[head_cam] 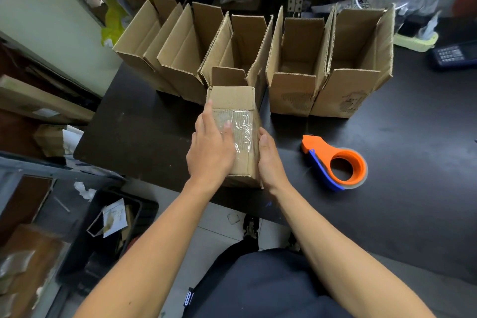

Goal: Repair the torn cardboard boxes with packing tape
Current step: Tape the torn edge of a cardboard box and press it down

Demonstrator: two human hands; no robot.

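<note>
We see the left hand (210, 148) laid flat on the upper face of a small cardboard box (233, 111), fingers straight and spread, pressing on a strip of clear tape (242, 131) that runs along that face. The hand grips nothing; it only presses. The right hand (269, 160) lies against the box's right side, thumb on the upper edge and fingers out of sight round the side face, so we cannot tell how far they curl; it steadies the box. The box thus lies directly under the left palm and between the two hands, on its side, its open end with raised flaps pointing away from the person. It rests on a dark table (134, 131) close to the near edge.

To the right of the right hand, apart from it, an orange and blue tape dispenser (335, 162) lies on the table, touched by neither hand. Beyond the fingertips, a row of open boxes (291, 64) stands upright, flaps raised, side by side; the held box's far flap reaches the middle one. Farther right lies a dark calculator (454, 55). Below the left forearm, on the floor, stands a black bin (116, 222) holding paper scraps.
</note>
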